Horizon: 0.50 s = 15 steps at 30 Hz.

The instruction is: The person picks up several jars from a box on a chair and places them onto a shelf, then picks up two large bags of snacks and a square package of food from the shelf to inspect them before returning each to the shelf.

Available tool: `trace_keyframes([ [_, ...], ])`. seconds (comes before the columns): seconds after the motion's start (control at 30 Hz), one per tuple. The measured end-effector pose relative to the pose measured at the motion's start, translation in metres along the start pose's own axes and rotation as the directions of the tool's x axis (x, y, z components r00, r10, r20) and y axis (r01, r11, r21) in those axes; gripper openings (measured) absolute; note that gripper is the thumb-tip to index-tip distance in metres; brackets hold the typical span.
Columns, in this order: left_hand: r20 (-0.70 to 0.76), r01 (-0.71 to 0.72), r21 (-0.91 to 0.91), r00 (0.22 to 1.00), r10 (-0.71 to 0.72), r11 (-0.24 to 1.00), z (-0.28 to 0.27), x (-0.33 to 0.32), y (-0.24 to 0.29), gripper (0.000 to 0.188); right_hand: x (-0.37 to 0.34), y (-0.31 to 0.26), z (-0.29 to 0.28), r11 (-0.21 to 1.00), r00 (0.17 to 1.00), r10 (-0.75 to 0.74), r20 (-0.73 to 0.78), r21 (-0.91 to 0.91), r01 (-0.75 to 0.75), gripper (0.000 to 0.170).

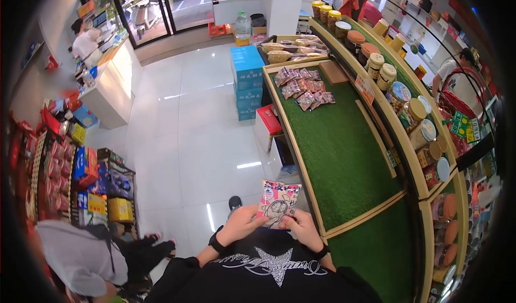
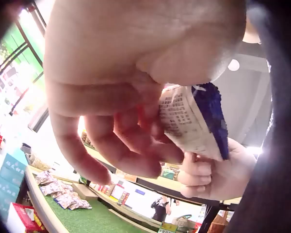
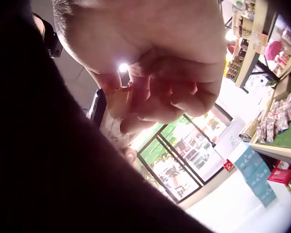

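A pink and white snack packet [image 1: 278,203] is held upright in front of the chest, its printed face toward the head view. The left hand [image 1: 241,225] grips its left edge, thumb on the front; in the left wrist view that hand [image 2: 131,82] has its fingers curled beside the packet's back [image 2: 184,119]. The right hand [image 1: 303,229] pinches the lower right corner with thumb and fingers, and its curled fingers fill the right wrist view [image 3: 155,63]. Similar packets [image 1: 303,88] lie in a pile on the green display surface [image 1: 344,158].
Jars [image 1: 398,93] line the shelf on the right. Blue boxes [image 1: 247,69] and a red box [image 1: 267,119] stand left of the display. A person in a grey top [image 1: 80,254] is at the lower left, near shelves of goods [image 1: 88,168]. Another person [image 1: 86,39] is behind the counter [image 1: 115,82].
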State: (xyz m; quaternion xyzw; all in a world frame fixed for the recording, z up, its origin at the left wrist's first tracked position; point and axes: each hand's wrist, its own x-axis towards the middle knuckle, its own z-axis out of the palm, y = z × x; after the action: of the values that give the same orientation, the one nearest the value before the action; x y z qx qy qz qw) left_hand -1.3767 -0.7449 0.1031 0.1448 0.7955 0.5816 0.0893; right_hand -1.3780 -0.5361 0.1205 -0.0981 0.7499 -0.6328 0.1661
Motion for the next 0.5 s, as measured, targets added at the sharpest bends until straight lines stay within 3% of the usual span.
trace_keyframes([
  [0.03, 0.017, -0.006, 0.004, 1.000, 0.006, 1.000, -0.015, 0.011, 0.000, 0.028, 0.013, -0.001, 0.002, 0.998, 0.999, 0.036, -0.006, 0.043, -0.036, 0.017],
  [0.13, 0.078, 0.003, 0.153, 0.997, -0.016, 0.988, -0.057, 0.046, 0.004, 0.028, 0.055, 0.001, 0.010, 0.998, 0.996, -0.061, -0.072, -0.004, 0.061, 0.020],
  [0.23, 0.120, -0.145, 0.194, 0.985, 0.123, 0.970, -0.101, 0.084, -0.003, 0.026, 0.102, -0.016, 0.016, 0.981, 0.992, -0.124, 0.002, -0.151, 0.123, 0.032],
  [0.37, 0.133, -0.009, 0.177, 0.991, -0.015, 0.984, -0.128, 0.109, -0.023, 0.028, 0.148, -0.024, 0.028, 0.951, 0.990, -0.129, -0.051, -0.289, 0.109, 0.039],
  [0.47, 0.212, 0.016, 0.225, 0.975, -0.064, 0.974, -0.144, 0.133, -0.020, 0.029, 0.167, -0.026, 0.027, 0.974, 0.997, -0.043, -0.069, -0.226, 0.027, 0.038],
  [0.5, 0.179, 0.044, 0.143, 0.981, -0.070, 0.989, -0.143, 0.139, -0.026, 0.030, 0.175, -0.027, 0.025, 0.979, 0.997, -0.025, -0.068, -0.205, 0.011, 0.036],
])
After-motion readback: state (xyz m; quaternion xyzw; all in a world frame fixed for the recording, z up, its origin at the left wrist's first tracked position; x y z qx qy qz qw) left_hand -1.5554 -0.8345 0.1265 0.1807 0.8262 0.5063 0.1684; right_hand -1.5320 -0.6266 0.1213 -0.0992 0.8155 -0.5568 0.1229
